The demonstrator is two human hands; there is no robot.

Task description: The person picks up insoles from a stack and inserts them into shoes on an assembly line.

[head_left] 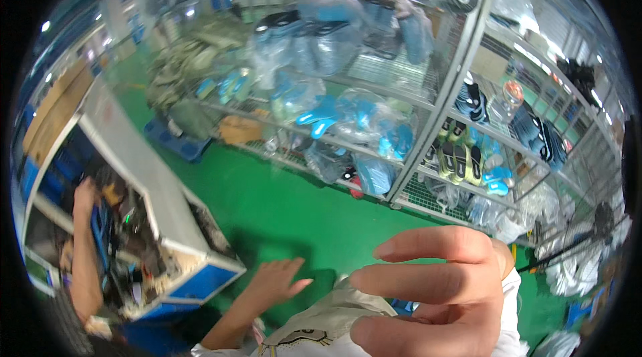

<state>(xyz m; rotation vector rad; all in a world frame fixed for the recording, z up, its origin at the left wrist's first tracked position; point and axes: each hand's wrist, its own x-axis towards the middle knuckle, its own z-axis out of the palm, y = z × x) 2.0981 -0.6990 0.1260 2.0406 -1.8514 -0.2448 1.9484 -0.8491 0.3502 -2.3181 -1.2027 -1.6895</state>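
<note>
My right hand (438, 283) is raised very close to the view, its fingers curved and spaced apart, with nothing visible in them. Lower and further left, my left hand (275, 282) stretches its fingers out over the green floor, holding nothing. Both wrists come out of white sleeves. Between the hands, a pale beige cloth (328, 320) with a dark printed figure covers my front. Left of my left hand stands a white and blue cabinet (127, 143), open-sided and full of clutter. Another person's hand (85, 200) reaches into it; what the fingers touch cannot be made out.
A metal rack (438, 116) runs across the far side and right, carrying clear bags (334, 36) of soles, loose bright-blue soles (317, 116) and black-and-green slippers (460, 161). A blue plastic piece (177, 141) lies on the green floor (267, 206) beside a greenish sack (190, 119).
</note>
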